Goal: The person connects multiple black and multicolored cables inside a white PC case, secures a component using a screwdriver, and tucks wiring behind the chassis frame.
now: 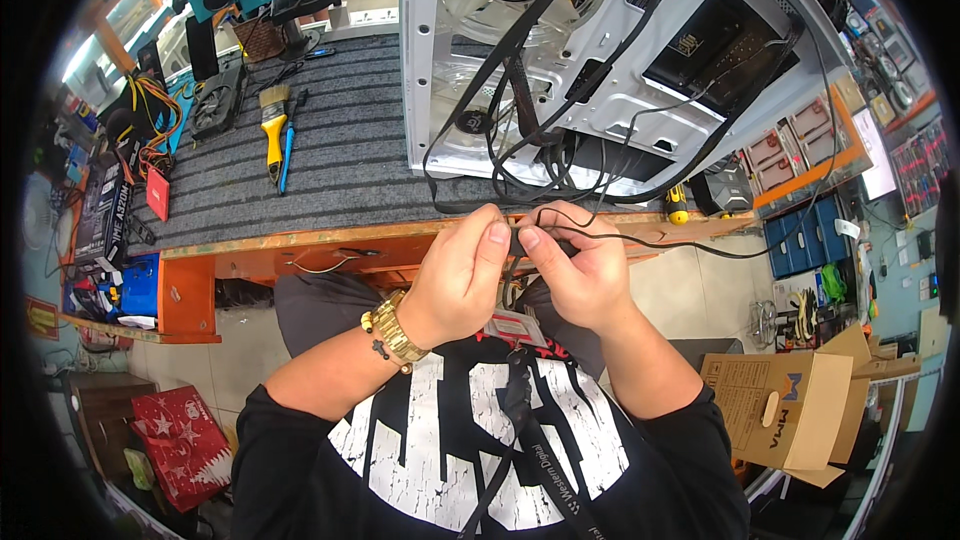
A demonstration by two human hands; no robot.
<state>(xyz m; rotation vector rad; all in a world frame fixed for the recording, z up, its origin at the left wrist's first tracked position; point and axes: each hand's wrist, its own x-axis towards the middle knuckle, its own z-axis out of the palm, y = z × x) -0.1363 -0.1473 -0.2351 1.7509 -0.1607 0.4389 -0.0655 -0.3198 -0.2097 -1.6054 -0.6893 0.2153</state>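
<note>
Just off the desk's (350, 160) near edge, black cable end (516, 241) sits pinched between left hand (465, 265) and right hand (588, 270), neither nearer. Long axis: roughly sideways; thin lead (680, 243) trails right. Looped cables (527, 108) hang between grip and white computer case (418, 120). Yellow-black screwdriver (677, 205) lies right, yellow-handled brush (273, 137) left.

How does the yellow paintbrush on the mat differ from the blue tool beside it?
The paintbrush is wide, while the blue tool is slim. The paintbrush has a yellow handle and tan bristles; the blue tool has a dark upper part. Both lie side by side on the grey striped mat.
</note>
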